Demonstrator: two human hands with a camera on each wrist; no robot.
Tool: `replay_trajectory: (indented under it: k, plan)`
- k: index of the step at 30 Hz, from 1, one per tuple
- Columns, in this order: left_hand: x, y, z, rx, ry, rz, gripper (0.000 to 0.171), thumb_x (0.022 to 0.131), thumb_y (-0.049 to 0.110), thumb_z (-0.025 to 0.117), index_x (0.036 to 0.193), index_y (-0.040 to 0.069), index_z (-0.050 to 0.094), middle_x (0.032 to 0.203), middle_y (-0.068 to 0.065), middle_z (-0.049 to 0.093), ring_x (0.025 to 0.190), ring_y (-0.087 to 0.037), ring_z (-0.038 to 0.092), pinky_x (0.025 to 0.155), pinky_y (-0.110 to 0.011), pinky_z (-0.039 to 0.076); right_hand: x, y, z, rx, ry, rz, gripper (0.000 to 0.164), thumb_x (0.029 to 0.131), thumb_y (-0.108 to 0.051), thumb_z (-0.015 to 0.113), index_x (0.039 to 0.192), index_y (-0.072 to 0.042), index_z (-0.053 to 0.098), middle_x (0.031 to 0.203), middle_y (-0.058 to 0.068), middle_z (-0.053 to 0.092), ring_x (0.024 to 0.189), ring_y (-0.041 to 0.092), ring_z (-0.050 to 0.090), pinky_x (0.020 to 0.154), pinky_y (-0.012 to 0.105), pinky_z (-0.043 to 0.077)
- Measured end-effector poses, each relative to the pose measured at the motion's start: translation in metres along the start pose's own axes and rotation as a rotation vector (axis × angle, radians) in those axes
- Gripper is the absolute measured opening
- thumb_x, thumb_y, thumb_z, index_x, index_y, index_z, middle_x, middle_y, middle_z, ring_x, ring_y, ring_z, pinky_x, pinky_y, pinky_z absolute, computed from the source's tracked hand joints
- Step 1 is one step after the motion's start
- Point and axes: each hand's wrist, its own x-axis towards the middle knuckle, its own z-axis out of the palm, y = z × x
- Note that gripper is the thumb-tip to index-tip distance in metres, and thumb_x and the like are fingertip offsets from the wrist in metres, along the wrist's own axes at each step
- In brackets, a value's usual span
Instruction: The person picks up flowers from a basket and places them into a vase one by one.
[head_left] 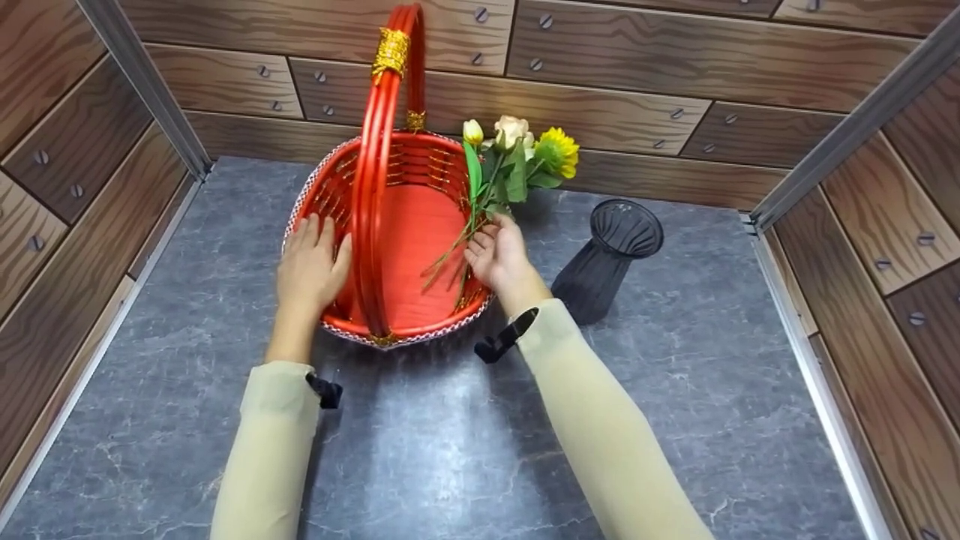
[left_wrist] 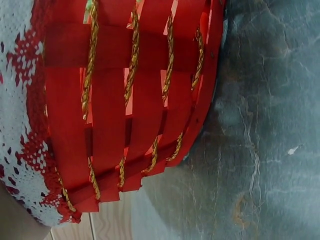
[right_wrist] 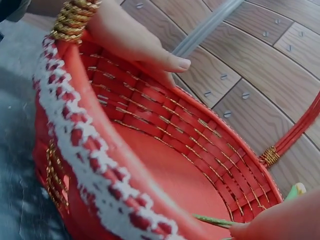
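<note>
A red woven basket (head_left: 420, 330) with a tall hooped handle (head_left: 371, 187) and white-and-red trim stands on the grey floor. My left hand (head_left: 306, 262) rests over its left rim, fingers extended and thumb spread toward the handle. In the right wrist view that hand (right_wrist: 130, 37) lies on the far rim. Stems of a flower bunch (head_left: 514, 154) are pinched in my right hand (head_left: 499, 255) at the basket's right rim. The bunch has a yellow sunflower (head_left: 557, 152), a pale rose (head_left: 512, 131) and a tulip (head_left: 472, 133). The stem ends reach over the basket's inside.
A dark ribbed glass vase (head_left: 600, 270) stands tilted-looking to the right of my right hand. Wood-patterned walls (head_left: 615, 97) close off the back and both sides. Grey marbled floor (head_left: 420, 465) lies in front of the basket.
</note>
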Motion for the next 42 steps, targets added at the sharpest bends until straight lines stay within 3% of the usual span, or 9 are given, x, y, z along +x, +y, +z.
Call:
replay_trajectory:
  k: [7,14,20,26,32,38,42]
  plan:
    - [0.0,0.0,0.001,-0.001,0.01,0.01,0.069,0.106,0.05,0.025,0.153,0.001,0.035,0.161,-0.024,0.025,0.152,-0.039,0.017,0.125,-0.049,0.011,0.006,-0.004,0.001,0.054,0.04,0.022,0.066,0.107,-0.032,0.038,0.161,-0.008,0.008,0.167,0.012,0.013,0.154,0.027,0.015,0.124,0.036,0.018]
    - [-0.001,-0.001,0.001,0.003,0.038,0.015,0.067,0.106,0.048,0.029,0.151,-0.001,0.039,0.159,-0.025,0.03,0.151,-0.039,0.02,0.125,-0.049,0.013,0.009,-0.005,0.001,0.096,0.031,0.028,0.066,0.107,-0.033,0.038,0.161,-0.012,0.008,0.168,0.007,0.012,0.154,0.027,0.015,0.124,0.038,0.018]
    - [0.001,-0.001,0.002,-0.013,0.043,0.029,0.064,0.106,0.044,0.034,0.15,-0.002,0.04,0.158,-0.027,0.031,0.15,-0.041,0.021,0.124,-0.05,0.014,0.01,-0.002,0.0,0.055,0.014,-0.011,0.065,0.106,-0.03,0.038,0.161,-0.013,0.007,0.168,0.006,0.014,0.154,0.026,0.013,0.125,0.038,0.015]
    - [0.001,-0.002,0.002,-0.013,0.04,0.022,0.065,0.107,0.045,0.033,0.151,-0.002,0.038,0.159,-0.026,0.029,0.151,-0.041,0.02,0.124,-0.05,0.013,0.0,0.018,0.002,-0.036,-0.009,-0.082,0.062,0.105,-0.02,0.037,0.159,-0.005,0.012,0.168,0.014,0.01,0.154,0.029,0.013,0.125,0.037,0.015]
    - [0.001,-0.001,0.001,-0.022,0.034,0.023,0.068,0.106,0.049,0.03,0.152,-0.001,0.037,0.16,-0.025,0.028,0.151,-0.041,0.019,0.124,-0.051,0.012,-0.007,0.039,0.007,-0.117,0.011,0.004,0.054,0.104,-0.021,0.038,0.154,-0.001,0.029,0.161,0.02,0.028,0.149,0.034,0.028,0.122,0.041,0.025]
    - [0.001,-0.001,0.001,-0.025,0.027,0.007,0.07,0.106,0.052,0.028,0.153,0.001,0.036,0.161,-0.024,0.027,0.152,-0.039,0.017,0.125,-0.049,0.011,0.002,0.052,0.01,-0.12,-0.011,0.104,0.061,0.105,-0.024,0.038,0.158,-0.002,0.018,0.165,0.023,0.012,0.153,0.037,0.014,0.125,0.043,0.014]
    - [0.001,-0.001,0.001,-0.023,0.032,0.005,0.07,0.105,0.053,0.028,0.152,0.001,0.038,0.161,-0.023,0.028,0.152,-0.038,0.019,0.125,-0.048,0.012,0.007,0.059,0.01,-0.164,0.0,0.157,0.063,0.104,-0.024,0.04,0.159,-0.004,0.015,0.165,0.022,0.014,0.152,0.038,0.018,0.124,0.045,0.018]
